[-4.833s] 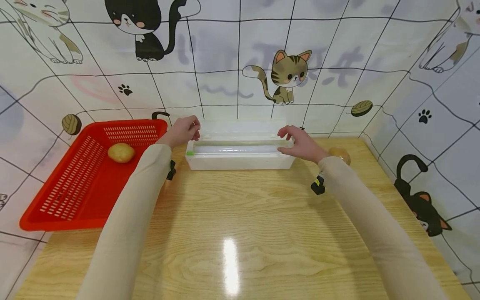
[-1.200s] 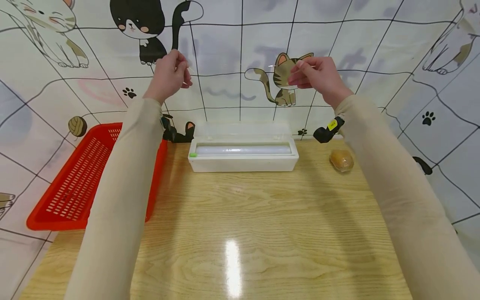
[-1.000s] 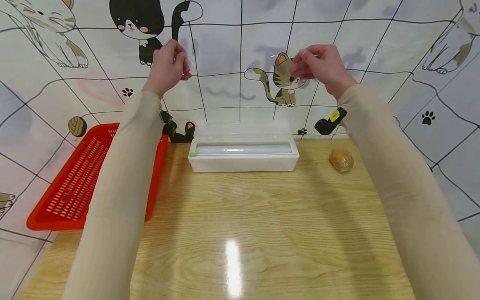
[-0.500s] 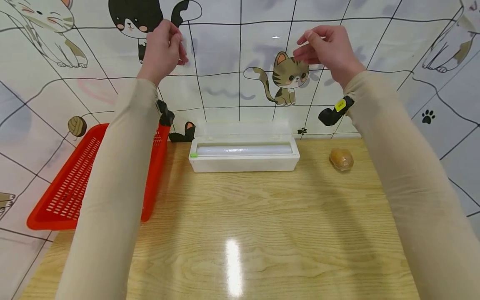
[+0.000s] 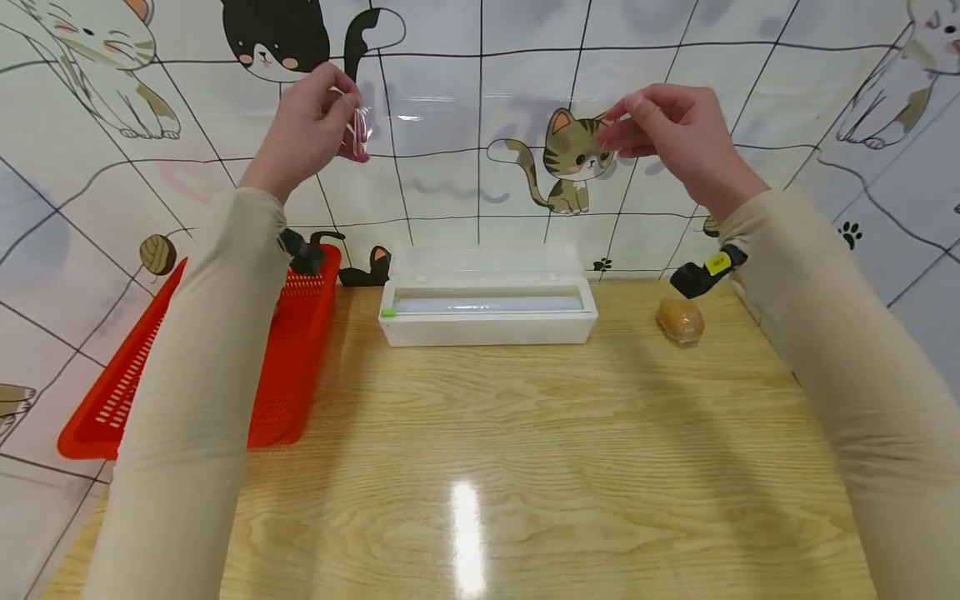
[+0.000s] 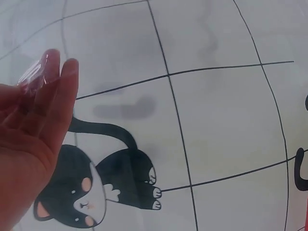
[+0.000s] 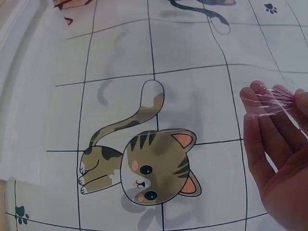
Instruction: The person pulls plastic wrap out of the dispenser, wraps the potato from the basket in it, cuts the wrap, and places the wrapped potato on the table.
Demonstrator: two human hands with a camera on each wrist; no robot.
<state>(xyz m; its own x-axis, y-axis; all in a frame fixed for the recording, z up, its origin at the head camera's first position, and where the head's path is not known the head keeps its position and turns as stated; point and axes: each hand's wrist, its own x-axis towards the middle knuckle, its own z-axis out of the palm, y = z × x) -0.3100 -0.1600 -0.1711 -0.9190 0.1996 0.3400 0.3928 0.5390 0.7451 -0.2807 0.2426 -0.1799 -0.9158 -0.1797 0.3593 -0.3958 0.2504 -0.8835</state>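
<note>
From the head camera, the person's left hand at 10 o'clock and right hand at 2 each pinch one end of the film, which spans 9 to 3 between them, equally near both, the box lying apart at its 6.

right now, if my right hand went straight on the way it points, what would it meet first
Probably the cat-print wall covering beyond the right hand, though the depth is unclear; the clear film it pinches would come along.
</note>
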